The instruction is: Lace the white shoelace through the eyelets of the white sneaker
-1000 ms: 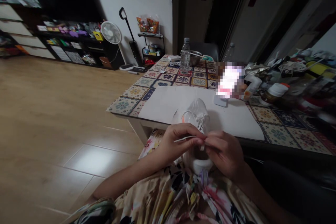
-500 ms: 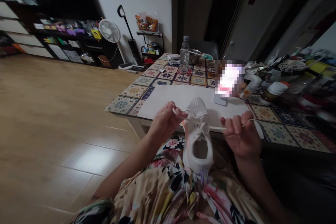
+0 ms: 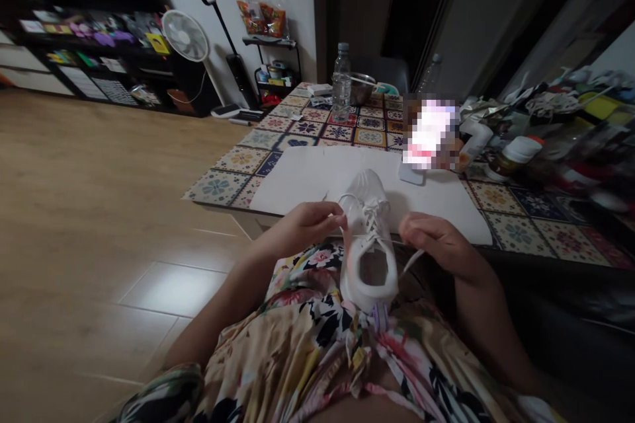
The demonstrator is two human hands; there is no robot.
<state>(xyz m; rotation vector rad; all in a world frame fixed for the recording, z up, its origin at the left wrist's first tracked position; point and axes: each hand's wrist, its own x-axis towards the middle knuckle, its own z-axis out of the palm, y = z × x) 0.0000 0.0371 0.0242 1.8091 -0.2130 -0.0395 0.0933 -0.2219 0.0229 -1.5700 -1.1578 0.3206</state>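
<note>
On floral lap, hands (image 3: 370, 238) pinch soft white sneaker's (image 3: 368, 244) flat laces (image 3: 371, 219)

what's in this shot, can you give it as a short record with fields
setting: person seated at a low table with a patterned tile top
left hand: pinches one end of the white lace
right hand: pinches the other lace end, which hangs below the fingers
shoe: white sneaker on the lap, toe resting on the table edge, opening facing the camera
under the toe: white sheet
farther back: clear water bottle, metal bowl
floor: standing fan by the wall
</note>
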